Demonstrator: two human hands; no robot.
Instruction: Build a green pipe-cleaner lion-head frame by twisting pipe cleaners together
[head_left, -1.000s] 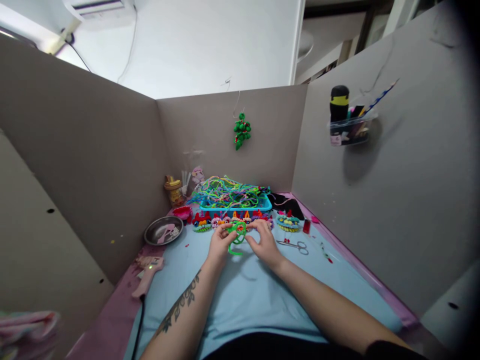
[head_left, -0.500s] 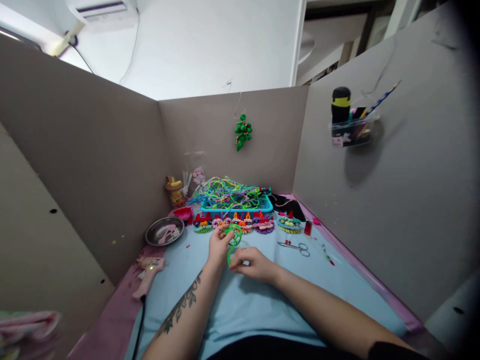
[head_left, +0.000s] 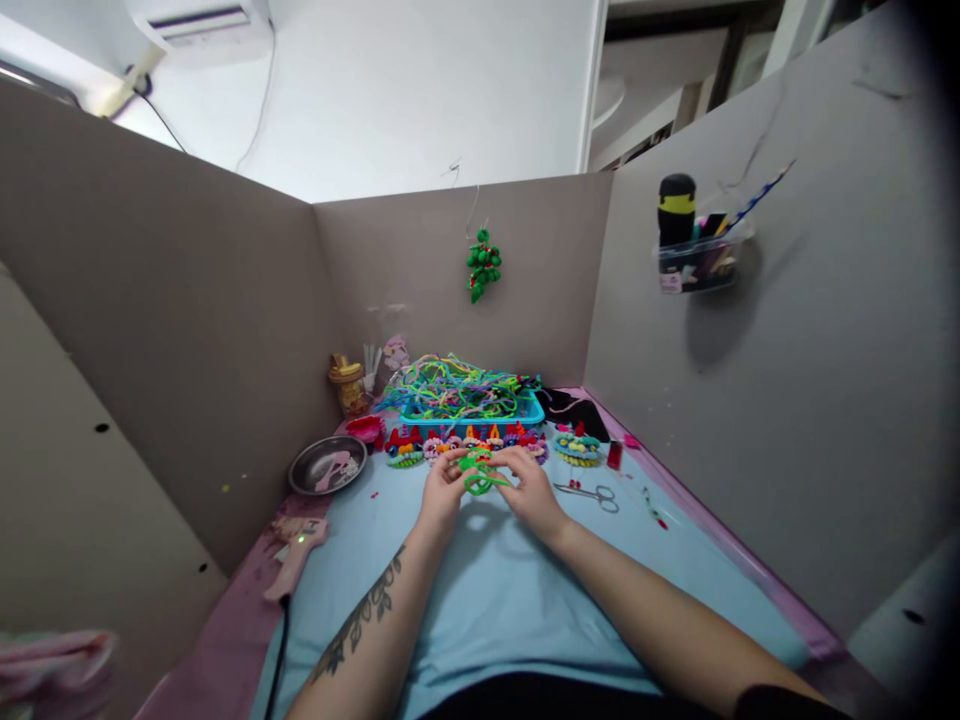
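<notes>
As hands (head_left: pixel 444 488) (head_left: pixel 531 490) (two) pinch, one green coil (head_left: pixel 475 466) hangs.

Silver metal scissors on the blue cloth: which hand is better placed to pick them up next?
Likely the right hand: the scissors lie on its side, farther from the left hand, though both hands hold the looped green strand.

My left hand (head_left: pixel 441 492) and right hand (head_left: pixel 531 495) pinch a looped green cord (head_left: pixel 478 463) between them, above the light blue cloth (head_left: pixel 525 600). Just beyond my hands sits a row of small colourful pieces (head_left: pixel 405 449), and behind those a blue tray (head_left: pixel 469 421) heaped with tangled strands (head_left: pixel 465 388). Scissors (head_left: pixel 593 493) lie to the right of my right hand; left of my left hand are a metal bowl (head_left: pixel 305 469) and, nearer me, a pink glue gun (head_left: pixel 298 556).
</notes>
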